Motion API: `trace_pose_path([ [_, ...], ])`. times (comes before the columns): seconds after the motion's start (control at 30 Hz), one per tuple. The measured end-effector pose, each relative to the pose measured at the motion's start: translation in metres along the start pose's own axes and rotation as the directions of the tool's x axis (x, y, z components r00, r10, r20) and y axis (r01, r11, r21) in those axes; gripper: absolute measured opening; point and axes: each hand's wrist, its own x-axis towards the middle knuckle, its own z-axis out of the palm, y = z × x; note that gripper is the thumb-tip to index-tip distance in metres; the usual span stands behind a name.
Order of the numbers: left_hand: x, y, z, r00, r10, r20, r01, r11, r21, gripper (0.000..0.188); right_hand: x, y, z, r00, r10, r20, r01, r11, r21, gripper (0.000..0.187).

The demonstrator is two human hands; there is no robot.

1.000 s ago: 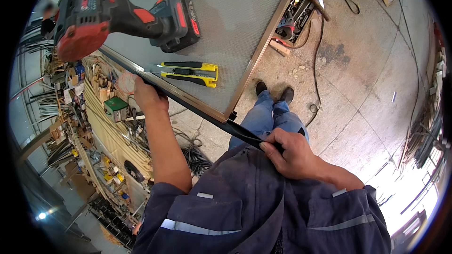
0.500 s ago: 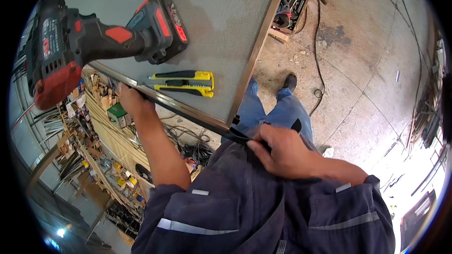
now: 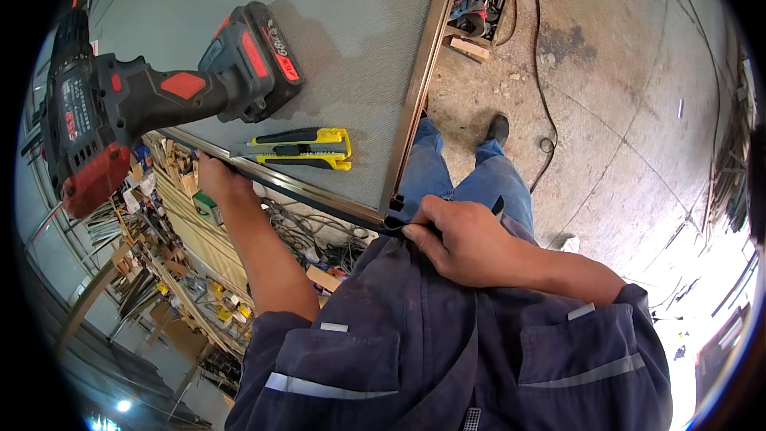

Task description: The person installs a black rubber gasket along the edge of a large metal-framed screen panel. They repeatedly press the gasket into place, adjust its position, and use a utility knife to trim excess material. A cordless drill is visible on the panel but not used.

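Surface (image 3: 335,40): grey mesh panel in a metal frame, bearing a red-and-black cordless drill (image 3: 152,96) and a yellow utility knife (image 3: 303,148). Black rubber strip (image 3: 319,201): runs along the near frame edge between my hands. My left hand (image 3: 219,179) pinches it at the left; my right hand (image 3: 463,239) grips its right end. Room: stained concrete floor (image 3: 622,112), cables, stacked metal profiles at left. Fingertips partly hidden.

bright daylight, glare at lower right, soft shadows, strong fisheye bending, dark rim
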Motion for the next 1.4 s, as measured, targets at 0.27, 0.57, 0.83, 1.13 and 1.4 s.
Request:
trace_pose_path([
  [0.27,-0.001,0.002,0.003,0.998,-0.035,-0.057,0.034,0.999,-0.019,0.035,0.000,0.011,0.003,0.999,0.050,-0.008,-0.048,0.986,0.162,0.020],
  [0.57,-0.009,0.006,0.008,0.999,0.007,-0.051,-0.006,1.000,0.024,0.035,-0.003,0.012,0.000,0.984,0.175,0.043,-0.180,0.938,0.297,0.022],
  [0.83,0.017,0.011,0.001,0.997,0.002,-0.080,-0.001,1.000,0.014,0.033,0.006,-0.005,0.005,0.999,0.042,-0.005,-0.042,0.996,0.078,0.021],
  [1.13,0.037,0.016,-0.004,0.997,0.003,-0.083,0.000,1.000,0.027,0.032,-0.016,-0.008,-0.015,0.983,0.136,0.126,-0.121,0.985,-0.124,0.024],
  [1.4,0.057,0.020,-0.010,0.998,0.008,-0.058,-0.005,0.999,0.044,0.032,-0.004,-0.007,-0.006,0.995,0.031,0.090,-0.021,0.995,-0.101,0.026],
])
